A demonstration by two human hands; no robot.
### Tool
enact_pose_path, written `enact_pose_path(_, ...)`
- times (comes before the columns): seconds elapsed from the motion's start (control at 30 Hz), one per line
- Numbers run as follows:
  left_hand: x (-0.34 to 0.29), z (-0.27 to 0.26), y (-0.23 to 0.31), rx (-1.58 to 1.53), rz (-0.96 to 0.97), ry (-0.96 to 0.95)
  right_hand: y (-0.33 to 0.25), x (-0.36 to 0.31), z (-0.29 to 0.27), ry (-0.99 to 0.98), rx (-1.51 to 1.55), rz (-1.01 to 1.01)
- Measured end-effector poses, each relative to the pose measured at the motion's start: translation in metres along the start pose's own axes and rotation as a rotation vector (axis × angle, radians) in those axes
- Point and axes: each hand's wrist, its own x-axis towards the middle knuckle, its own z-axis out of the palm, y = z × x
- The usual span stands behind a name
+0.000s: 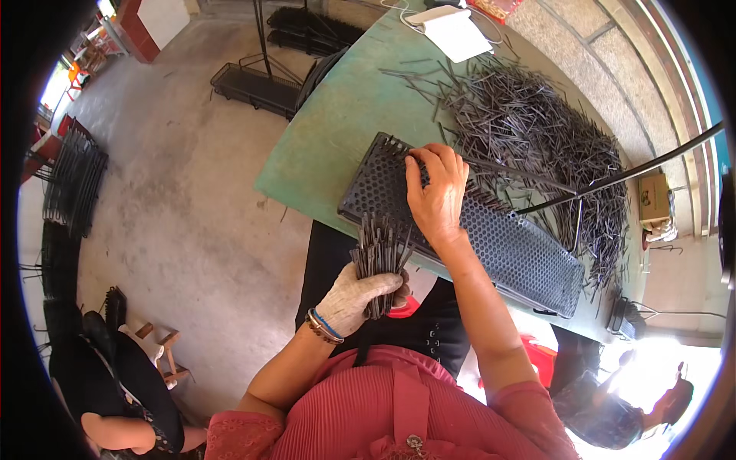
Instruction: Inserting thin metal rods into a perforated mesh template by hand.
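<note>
My left hand (pixel 349 300), in a pale work glove, grips a thick bundle of thin dark rods (pixel 377 249) held upright. The bundle rises beside the near left end of a long black perforated metal rack (pixel 506 257). My bare right hand (pixel 437 180) reaches over the rack's left part, its fingers curled and thumb drawn in at the far edge. Along that edge, short dark rod ends (pixel 395 143) stand in a row. Whatever lies between those fingertips is too small to make out. The rack rests slantwise on a green tabletop (pixel 330 146).
A big heap of loose dark rods (pixel 537 130) lies beyond the rack. A thin black metal bar (pixel 652 165) crosses above it. A white device (pixel 452 31) with a cord sits at the far edge. Similar racks (pixel 257 86) stand on the floor; other people are at both sides.
</note>
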Motion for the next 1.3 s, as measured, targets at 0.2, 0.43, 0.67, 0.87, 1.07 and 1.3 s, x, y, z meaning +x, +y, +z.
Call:
enact_pose_path(0.2, -0.001, 0.004, 0.011, 0.030, 0.056, 0.050, -0.008, -0.002, 0.007, 0.119, -0.059, -0.005)
enact_pose_path(0.43, 0.010, 0.005, 0.031, 0.055, 0.258, 0.149, -0.005, -0.001, 0.006, 0.094, -0.071, 0.089)
enact_pose_path(0.67, 0.030, 0.004, 0.047, 0.085, 0.307, 0.273, -0.012, 0.002, 0.011, 0.101, -0.115, 0.081)
enact_pose_path(0.87, 0.033, 0.002, 0.047, 0.111, 0.294, 0.293, -0.028, 0.009, 0.000, 0.154, -0.171, 0.103)
enact_pose_path(1.07, 0.032, 0.001, 0.045, 0.140, 0.273, 0.296, -0.040, 0.033, -0.053, 0.343, 0.102, 0.129)
enact_pose_path(1.3, 0.030, 0.001, 0.050, 0.043, 0.249, 0.266, 0.012, 0.021, -0.054, 0.152, 0.296, 0.284)
